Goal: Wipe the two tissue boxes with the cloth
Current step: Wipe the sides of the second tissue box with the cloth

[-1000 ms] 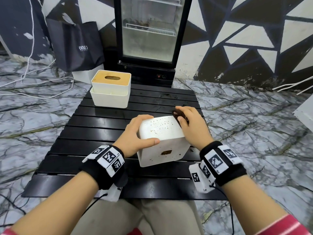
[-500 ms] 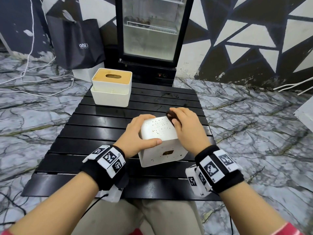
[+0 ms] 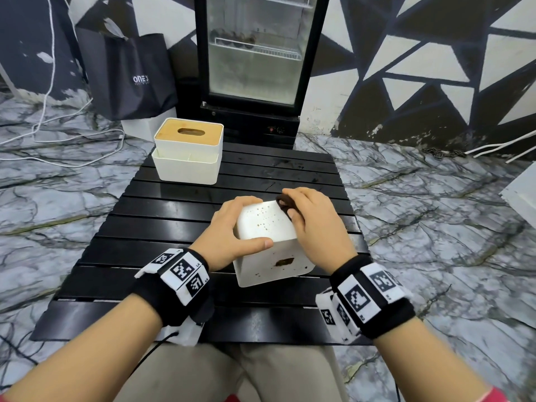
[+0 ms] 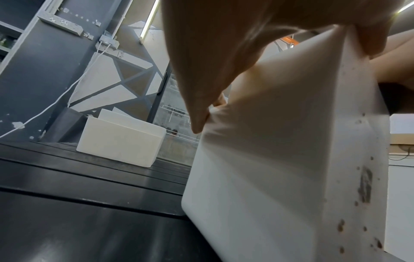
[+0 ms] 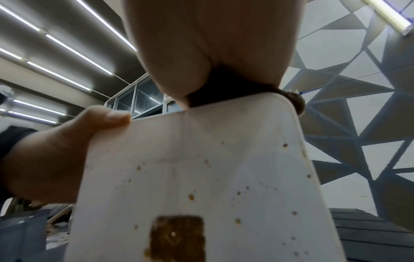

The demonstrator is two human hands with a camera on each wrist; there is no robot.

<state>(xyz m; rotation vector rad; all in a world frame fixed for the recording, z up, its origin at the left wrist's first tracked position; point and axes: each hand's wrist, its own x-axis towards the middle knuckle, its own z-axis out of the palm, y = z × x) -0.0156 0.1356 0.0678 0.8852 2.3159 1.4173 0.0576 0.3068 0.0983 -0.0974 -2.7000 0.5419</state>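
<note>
A white tissue box [image 3: 268,224] speckled with brown spots stands tilted on the black slatted table [image 3: 179,216], with a brown stain on its near side [image 5: 179,237]. My left hand [image 3: 232,227] grips its left edge, thumb across the near top edge [image 5: 107,118]. My right hand [image 3: 310,219] holds a dark brown cloth [image 3: 285,203] against the box's top right corner [image 5: 226,88]. A second white tissue box [image 3: 188,153] with a wooden lid stands at the table's far left [image 4: 121,140].
A glass-door fridge [image 3: 255,53] stands behind the table. A black bag [image 3: 130,76] leans on the wall at the left, with white cables [image 3: 58,132] on the marble floor. A white object [image 3: 522,195] sits at the right edge.
My right hand with the cloth has slid left and slightly toward me along the box's top right edge. The left hand keeps its grip; the box has turned a little.
</note>
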